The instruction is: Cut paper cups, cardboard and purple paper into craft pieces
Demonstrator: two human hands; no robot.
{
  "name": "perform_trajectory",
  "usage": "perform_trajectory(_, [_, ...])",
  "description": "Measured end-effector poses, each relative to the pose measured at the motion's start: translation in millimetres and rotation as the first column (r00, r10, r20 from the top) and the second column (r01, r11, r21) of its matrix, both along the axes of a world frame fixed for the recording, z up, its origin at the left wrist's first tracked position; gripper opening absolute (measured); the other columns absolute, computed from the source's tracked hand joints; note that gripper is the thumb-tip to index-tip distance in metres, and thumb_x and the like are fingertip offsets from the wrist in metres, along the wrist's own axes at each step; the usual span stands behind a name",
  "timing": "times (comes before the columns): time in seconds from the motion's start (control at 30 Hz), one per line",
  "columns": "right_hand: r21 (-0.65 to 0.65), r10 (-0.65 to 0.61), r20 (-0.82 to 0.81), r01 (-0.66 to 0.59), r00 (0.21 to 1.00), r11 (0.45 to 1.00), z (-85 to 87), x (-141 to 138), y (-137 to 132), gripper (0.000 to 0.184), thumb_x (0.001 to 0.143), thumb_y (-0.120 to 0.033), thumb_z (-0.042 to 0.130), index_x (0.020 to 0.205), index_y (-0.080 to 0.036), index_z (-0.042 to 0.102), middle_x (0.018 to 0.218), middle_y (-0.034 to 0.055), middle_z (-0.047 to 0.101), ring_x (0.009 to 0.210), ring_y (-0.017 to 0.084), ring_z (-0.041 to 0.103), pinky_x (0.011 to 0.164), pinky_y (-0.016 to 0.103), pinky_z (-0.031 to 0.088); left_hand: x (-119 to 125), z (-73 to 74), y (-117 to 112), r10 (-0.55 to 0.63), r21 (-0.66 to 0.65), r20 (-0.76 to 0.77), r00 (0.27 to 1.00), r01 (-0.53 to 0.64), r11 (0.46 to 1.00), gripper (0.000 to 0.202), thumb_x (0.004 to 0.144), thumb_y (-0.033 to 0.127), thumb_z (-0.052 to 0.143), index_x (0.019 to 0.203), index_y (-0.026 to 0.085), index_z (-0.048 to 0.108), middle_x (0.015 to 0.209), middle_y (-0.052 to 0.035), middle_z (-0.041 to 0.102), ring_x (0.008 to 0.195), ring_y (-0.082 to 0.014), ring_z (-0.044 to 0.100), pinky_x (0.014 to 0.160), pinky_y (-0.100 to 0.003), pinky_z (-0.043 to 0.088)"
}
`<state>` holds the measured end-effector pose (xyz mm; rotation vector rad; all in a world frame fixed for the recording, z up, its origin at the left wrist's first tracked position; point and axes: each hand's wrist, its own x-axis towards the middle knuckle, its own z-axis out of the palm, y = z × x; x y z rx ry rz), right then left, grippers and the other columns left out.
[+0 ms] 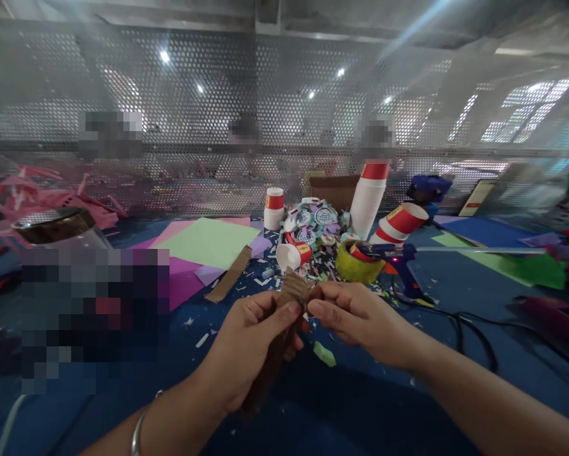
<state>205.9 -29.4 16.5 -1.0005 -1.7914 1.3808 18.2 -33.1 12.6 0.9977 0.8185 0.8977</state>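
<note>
My left hand (251,342) and my right hand (355,316) both pinch a brown corrugated cardboard strip (291,291) over a blue table (313,411). The left hand wraps around the strip's lower length, which runs down past the palm. The right hand grips its upper end between thumb and fingers. Just below the hands a small green paper scrap (324,353) lies on the table.
Beyond the hands lie a yellow tape roll (358,266), a blue glue gun (398,263) with a black cable, red-and-white paper cups (372,196), a round paper craft (313,221), coloured paper sheets (208,244) and another cardboard strip (228,273). A perforated metal screen stands behind.
</note>
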Motion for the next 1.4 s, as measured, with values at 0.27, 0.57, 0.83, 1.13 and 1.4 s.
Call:
perform_trajectory(0.27, [0.011, 0.014, 0.014, -0.014, 1.0, 1.0, 1.2, 1, -2, 0.036, 0.094, -0.052, 0.05, 0.086, -0.018, 0.058, 0.056, -0.0082, 0.031, 0.043, 0.006, 0.021, 0.04, 0.022, 0.015, 0, -0.3, 1, -0.018, -0.026, 0.061, 0.998, 0.02, 0.999, 0.021, 0.082, 0.03, 0.072, 0.073, 0.014, 0.063, 0.068, -0.0009, 0.064, 0.053, -0.0059, 0.054, 0.053, -0.019, 0.045])
perform_trajectory(0.57, [-0.024, 0.0, -0.039, -0.001, 0.999, 1.0, -3.3, 0, 1, 0.04, 0.09, -0.056, 0.056, 0.082, -0.017, 0.053, 0.057, -0.0088, 0.03, 0.044, 0.005, 0.022, 0.039, 0.02, 0.018, -1, 6.8, 3, -0.015, -0.012, -0.007, 1.0, 0.015, 1.0, 0.019, 0.081, 0.024, 0.07, 0.069, 0.013, 0.062, 0.06, 0.0013, 0.062, 0.046, -0.0033, 0.05, 0.048, -0.013, 0.043])
perform_trajectory(0.83, [0.003, -0.021, -0.001, 0.021, 1.0, 1.0, -3.1, -3, 0, 0.039, 0.089, -0.056, 0.056, 0.086, -0.017, 0.054, 0.059, -0.008, 0.034, 0.044, 0.005, 0.025, 0.039, 0.02, 0.017, 0, 5.7, 0, 0.011, 0.024, -0.043, 0.999, -0.01, 1.0, 0.019, 0.082, 0.025, 0.068, 0.069, 0.013, 0.062, 0.062, 0.0005, 0.063, 0.048, -0.0037, 0.051, 0.049, -0.013, 0.041])
perform_trajectory(1.13, [0.336, -0.274, 0.529, 0.098, 0.803, 0.937, -3.7, 16, 19, 0.033, 0.093, -0.047, 0.05, 0.08, -0.018, 0.056, 0.062, -0.0029, 0.048, 0.054, 0.011, 0.044, 0.05, 0.024, 0.029, -19, 4.4, 20, 0.299, 0.231, -0.181, 0.937, -0.255, 0.939, 0.023, 0.085, 0.035, 0.063, 0.07, 0.018, 0.059, 0.047, 0.0052, 0.051, 0.04, -0.0049, 0.042, 0.042, -0.017, 0.029])
perform_trajectory(1.4, [0.431, -0.389, 0.85, -0.043, 0.356, 0.901, -10.1, 9, 9, 0.033, 0.091, -0.043, 0.052, 0.075, -0.017, 0.062, 0.073, 0.01, 0.067, 0.067, 0.025, 0.064, 0.052, 0.03, 0.029, -11, 1.5, 10, 0.063, 0.272, -0.333, 0.941, 0.032, 0.962, 0.025, 0.091, 0.037, 0.054, 0.076, 0.017, 0.059, 0.069, 0.0004, 0.061, 0.048, -0.0067, 0.051, 0.048, -0.021, 0.036])
